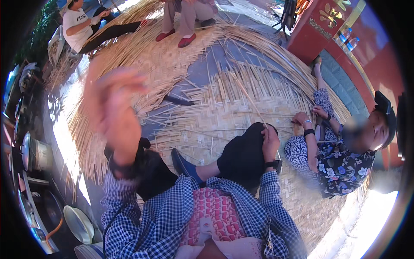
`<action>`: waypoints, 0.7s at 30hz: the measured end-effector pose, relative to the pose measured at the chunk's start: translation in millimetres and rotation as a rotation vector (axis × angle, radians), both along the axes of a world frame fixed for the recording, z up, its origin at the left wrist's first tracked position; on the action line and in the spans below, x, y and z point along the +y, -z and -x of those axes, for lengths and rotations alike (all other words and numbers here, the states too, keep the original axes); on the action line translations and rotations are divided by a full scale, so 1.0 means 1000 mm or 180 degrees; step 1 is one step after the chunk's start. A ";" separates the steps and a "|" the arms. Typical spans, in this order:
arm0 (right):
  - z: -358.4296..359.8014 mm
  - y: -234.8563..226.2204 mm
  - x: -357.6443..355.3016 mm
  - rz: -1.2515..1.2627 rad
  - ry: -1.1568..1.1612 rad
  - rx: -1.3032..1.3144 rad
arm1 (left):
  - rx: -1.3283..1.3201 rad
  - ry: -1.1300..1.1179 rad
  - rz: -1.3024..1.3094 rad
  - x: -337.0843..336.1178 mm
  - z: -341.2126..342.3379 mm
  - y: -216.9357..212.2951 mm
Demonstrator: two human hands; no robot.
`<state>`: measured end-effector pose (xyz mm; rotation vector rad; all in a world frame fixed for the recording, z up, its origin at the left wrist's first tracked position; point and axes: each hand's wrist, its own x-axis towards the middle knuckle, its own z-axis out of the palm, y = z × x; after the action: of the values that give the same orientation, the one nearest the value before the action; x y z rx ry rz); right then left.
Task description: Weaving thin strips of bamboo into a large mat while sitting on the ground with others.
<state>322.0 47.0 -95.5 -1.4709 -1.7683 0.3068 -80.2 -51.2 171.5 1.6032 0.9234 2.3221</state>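
My left hand (113, 101) is raised above the mat's left side, blurred by motion, and its fingers are too smeared to read. Resting by my bent right knee, my right hand (271, 142) is closed around a thin reed strip (250, 98), which points up and away over the mat. Beneath me spreads a large woven reed mat (207, 110) in pale straw colour. Loose strip ends stick out along its far, unwoven edge. A dark, long, narrow tool or piece (179, 101) lies on the mat left of its middle.
A co-worker in a floral shirt (345, 168) sits close on my right, hands at the mat. Two more people sit at the far side, one in a white shirt (79, 23). Long reed bundles (276, 52) lie beyond. A metal pot (38, 152) and a pale basin (79, 223) stand left.
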 end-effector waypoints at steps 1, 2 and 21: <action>0.002 -0.004 -0.002 0.0098 0.0041 -0.0084 | 0.0315 0.0214 0.0706 0.022 0.005 0.015; 0.006 -0.009 -0.003 0.0181 0.0079 -0.0160 | 0.0119 0.0396 0.1424 0.040 0.013 0.038; -0.003 -0.007 -0.010 0.0384 0.0152 0.0289 | -0.0725 0.0990 0.3287 0.112 -0.026 0.187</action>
<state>325.0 37.2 -88.7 -1.5568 -1.6645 0.4553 -54.6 61.2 -15.5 0.9184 1.3562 1.3561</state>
